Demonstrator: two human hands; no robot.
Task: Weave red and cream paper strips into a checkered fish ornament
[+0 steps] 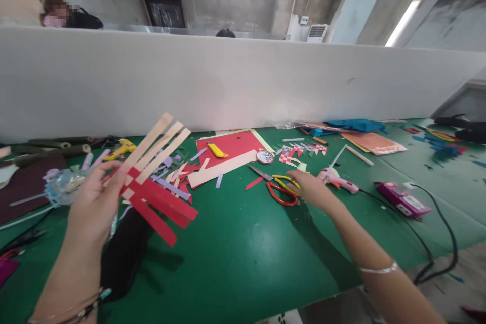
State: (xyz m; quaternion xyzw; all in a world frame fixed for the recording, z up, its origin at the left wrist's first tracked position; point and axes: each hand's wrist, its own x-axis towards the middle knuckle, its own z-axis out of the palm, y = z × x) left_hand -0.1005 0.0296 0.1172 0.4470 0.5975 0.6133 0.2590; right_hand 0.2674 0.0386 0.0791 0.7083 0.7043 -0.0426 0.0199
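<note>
My left hand (99, 195) is closed on a woven piece of paper strips (161, 197), raised above the table on the left. Cream strips fan out from it at the top and red strips at the lower right, with a small checked weave by my thumb. On the right, my right hand (309, 188) has its fingers at the handles of a pair of scissors (281, 184), one handle loop yellow and the other red. The blades point to the upper left; part of the yellow loop is hidden by my fingers.
Red paper sheets (235, 144) carry a yellow cutter (217, 150) and a round tin (265, 157). Paper scraps (178, 174) lie around. A pink glue gun (337, 180), a purple power strip (402, 200) with cables, and a black case (127, 250) are on the green table (235, 263). A white partition (228, 81) stands behind.
</note>
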